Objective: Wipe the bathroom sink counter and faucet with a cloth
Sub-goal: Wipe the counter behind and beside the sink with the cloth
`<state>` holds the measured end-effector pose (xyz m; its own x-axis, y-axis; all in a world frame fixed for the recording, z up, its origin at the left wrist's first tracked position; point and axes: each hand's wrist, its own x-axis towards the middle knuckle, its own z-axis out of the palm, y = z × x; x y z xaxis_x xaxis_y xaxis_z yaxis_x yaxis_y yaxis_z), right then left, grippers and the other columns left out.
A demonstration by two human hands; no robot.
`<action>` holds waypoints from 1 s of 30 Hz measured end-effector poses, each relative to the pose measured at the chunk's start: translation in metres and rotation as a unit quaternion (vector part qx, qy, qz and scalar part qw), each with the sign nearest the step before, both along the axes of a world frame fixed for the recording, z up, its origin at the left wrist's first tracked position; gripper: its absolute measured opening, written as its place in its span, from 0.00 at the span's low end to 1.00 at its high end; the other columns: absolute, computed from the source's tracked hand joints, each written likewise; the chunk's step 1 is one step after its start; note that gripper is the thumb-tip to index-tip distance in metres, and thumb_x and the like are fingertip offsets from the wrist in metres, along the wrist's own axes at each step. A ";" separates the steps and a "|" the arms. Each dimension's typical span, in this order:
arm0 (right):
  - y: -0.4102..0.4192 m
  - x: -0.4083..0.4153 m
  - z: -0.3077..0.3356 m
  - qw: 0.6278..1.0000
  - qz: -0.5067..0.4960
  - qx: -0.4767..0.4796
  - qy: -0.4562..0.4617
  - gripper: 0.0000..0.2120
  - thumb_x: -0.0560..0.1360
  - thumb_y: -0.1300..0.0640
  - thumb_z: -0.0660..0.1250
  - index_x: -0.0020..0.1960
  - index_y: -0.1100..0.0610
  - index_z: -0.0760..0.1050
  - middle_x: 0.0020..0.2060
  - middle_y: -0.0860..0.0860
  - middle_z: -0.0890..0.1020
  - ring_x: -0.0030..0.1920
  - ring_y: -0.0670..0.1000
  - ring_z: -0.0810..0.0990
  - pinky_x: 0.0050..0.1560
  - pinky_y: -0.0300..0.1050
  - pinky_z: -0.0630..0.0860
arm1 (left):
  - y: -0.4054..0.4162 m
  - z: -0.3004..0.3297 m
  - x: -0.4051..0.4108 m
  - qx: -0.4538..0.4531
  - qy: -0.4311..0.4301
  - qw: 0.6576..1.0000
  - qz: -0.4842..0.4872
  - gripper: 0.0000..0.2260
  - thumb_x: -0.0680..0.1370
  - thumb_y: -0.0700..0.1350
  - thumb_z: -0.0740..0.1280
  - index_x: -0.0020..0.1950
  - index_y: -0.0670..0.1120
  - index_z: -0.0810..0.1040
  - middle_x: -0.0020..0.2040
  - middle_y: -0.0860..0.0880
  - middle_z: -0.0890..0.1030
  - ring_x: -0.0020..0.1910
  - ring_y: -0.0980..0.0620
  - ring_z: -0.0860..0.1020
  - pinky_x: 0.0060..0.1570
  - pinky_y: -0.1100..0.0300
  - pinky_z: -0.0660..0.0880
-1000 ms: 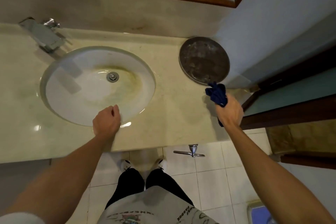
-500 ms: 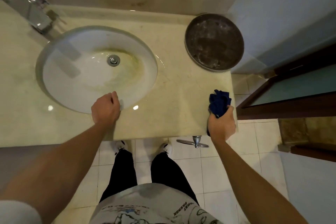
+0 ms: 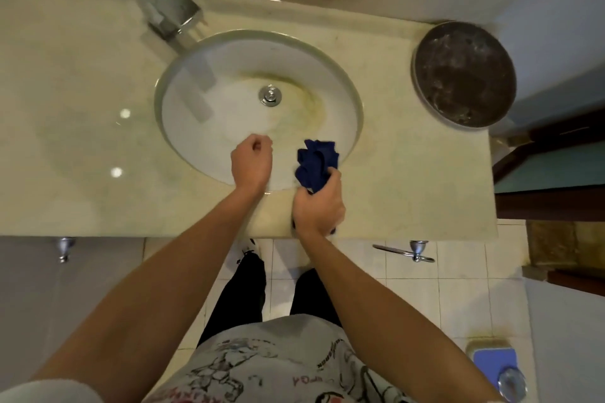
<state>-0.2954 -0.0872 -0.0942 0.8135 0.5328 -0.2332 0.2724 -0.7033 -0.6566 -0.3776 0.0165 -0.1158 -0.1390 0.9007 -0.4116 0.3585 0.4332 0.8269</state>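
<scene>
Now we grip the cloth (image 3: 316,163) in our right hand (image 3: 319,206) at the table's (image 3: 425,180) front edge, left hand (image 3: 251,165) curled empty, faucet (image 3: 163,6) still unwiped.

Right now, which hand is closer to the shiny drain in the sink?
Left. The left hand hangs over the basin just below the drain; the right hand, gripping the blue cloth, sits farther back at the sink's front rim.

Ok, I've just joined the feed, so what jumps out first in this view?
The dark blue cloth bunched in the right hand at the near rim of the sink stands out most, with the left hand curled and holding nothing just beside it. Next, the yellow-green stain around the drain, then the grimy round dark tray at the counter's far right corner.
</scene>
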 end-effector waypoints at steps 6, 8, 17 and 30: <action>0.070 -0.057 0.009 0.959 -0.003 0.052 0.278 0.08 0.75 0.54 0.69 0.53 0.48 0.74 0.43 0.48 0.82 0.45 0.53 0.82 0.50 0.51 0.80 | 0.044 0.013 -0.056 0.071 0.004 0.980 0.183 0.10 0.78 0.46 0.60 0.42 0.52 0.79 0.37 0.55 0.81 0.41 0.50 0.82 0.48 0.52 0.81; 0.082 -0.045 0.013 0.929 -0.054 0.101 0.352 0.10 0.77 0.54 0.71 0.57 0.48 0.76 0.49 0.48 0.83 0.50 0.53 0.82 0.57 0.50 0.79 | 0.045 0.017 -0.061 0.069 0.020 0.975 0.208 0.10 0.78 0.48 0.59 0.41 0.54 0.78 0.38 0.55 0.81 0.41 0.51 0.81 0.47 0.53 0.79; 0.019 0.155 0.052 0.994 -0.017 0.111 -0.006 0.08 0.74 0.56 0.71 0.52 0.58 0.78 0.39 0.47 0.80 0.37 0.43 0.77 0.41 0.42 0.70 | -0.022 -0.006 -0.030 0.037 0.156 0.984 -0.083 0.13 0.80 0.51 0.61 0.40 0.47 0.77 0.32 0.51 0.78 0.32 0.49 0.76 0.36 0.55 0.72; 0.008 0.071 0.004 0.997 -0.011 -0.051 -0.060 0.15 0.72 0.58 0.67 0.58 0.54 0.71 0.45 0.51 0.82 0.41 0.57 0.78 0.42 0.47 0.70 | -0.019 -0.006 -0.020 0.016 0.260 0.960 -0.107 0.12 0.81 0.48 0.59 0.39 0.47 0.73 0.32 0.51 0.76 0.31 0.46 0.74 0.37 0.55 0.71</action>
